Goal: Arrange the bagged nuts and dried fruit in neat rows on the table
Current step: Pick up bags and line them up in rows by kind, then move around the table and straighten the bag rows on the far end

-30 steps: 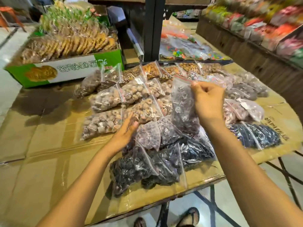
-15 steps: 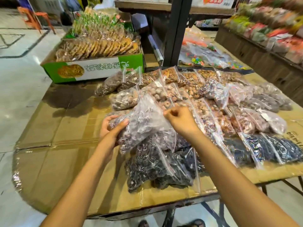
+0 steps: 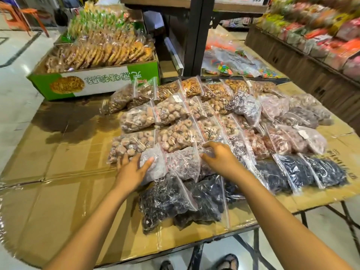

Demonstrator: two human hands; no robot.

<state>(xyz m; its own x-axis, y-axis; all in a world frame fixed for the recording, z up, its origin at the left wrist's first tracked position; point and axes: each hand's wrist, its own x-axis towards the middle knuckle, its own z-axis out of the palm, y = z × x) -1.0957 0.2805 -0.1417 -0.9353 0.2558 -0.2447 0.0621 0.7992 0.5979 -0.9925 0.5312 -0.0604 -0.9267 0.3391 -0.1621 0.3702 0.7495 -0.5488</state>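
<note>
Several clear zip bags of nuts and dried fruit lie in rough rows on a cardboard-covered table (image 3: 58, 191). A bag of greyish-purple dried fruit (image 3: 155, 164) lies at the left end of a near row, and my left hand (image 3: 132, 170) cups its left end. My right hand (image 3: 220, 158) rests, fingers curled, on the neighbouring purple bag (image 3: 183, 164) to the right. Bags of dark fruit (image 3: 169, 201) lie in front of them, bags of tan nuts (image 3: 136, 119) behind.
A green and white box of wrapped biscuits (image 3: 93, 78) stands at the table's back left. A dark metal post (image 3: 194, 36) rises behind the bags. Shelves of packaged snacks (image 3: 321, 32) run along the right. The table's front edge is near my sandalled feet (image 3: 226, 262).
My right hand carried the lifted purple bag down and left into the near row. My left hand took its left end. The bag now lies flat on the table.
</note>
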